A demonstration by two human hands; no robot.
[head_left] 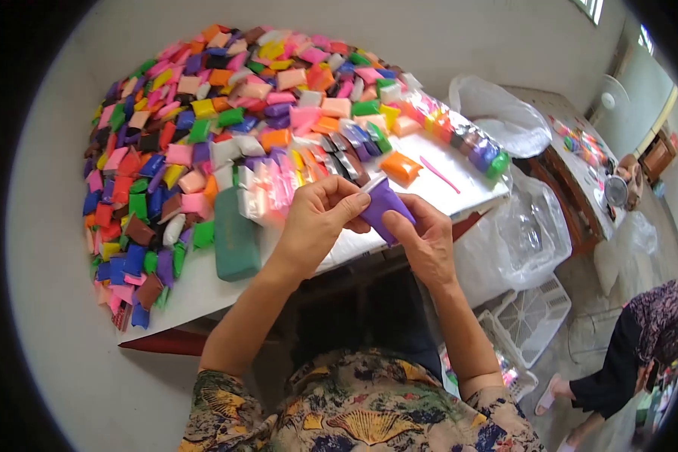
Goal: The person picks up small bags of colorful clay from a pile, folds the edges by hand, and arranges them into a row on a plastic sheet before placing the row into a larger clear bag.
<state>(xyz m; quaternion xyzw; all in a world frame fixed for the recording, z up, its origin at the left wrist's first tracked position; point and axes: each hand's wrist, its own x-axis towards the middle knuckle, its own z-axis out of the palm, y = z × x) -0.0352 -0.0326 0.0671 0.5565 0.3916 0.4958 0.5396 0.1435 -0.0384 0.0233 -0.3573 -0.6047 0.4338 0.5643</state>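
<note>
Just past the table's front edge, a small purple packet [386, 212] is held up between my two hands. The thumb and fingers of my left hand [316, 218] pinch its pale upper left edge. My right hand [428, 239] grips the packet's right side, thumb on the near face and fingers behind. An orange packet [401, 169] lies on the table beyond, beside a thin pink plastic tool [440, 174]. Left of my left hand stands a dark green box [236, 235], next to a row of clear-wrapped pink packets [270, 188].
A large heap of colourful packets [203, 113] covers the white table's left and back. A clear bag of coloured packets [459, 135] lies at its right end. Plastic bags [516, 226] and a white basket [531, 320] are at the right. Another person [640, 354] is at lower right.
</note>
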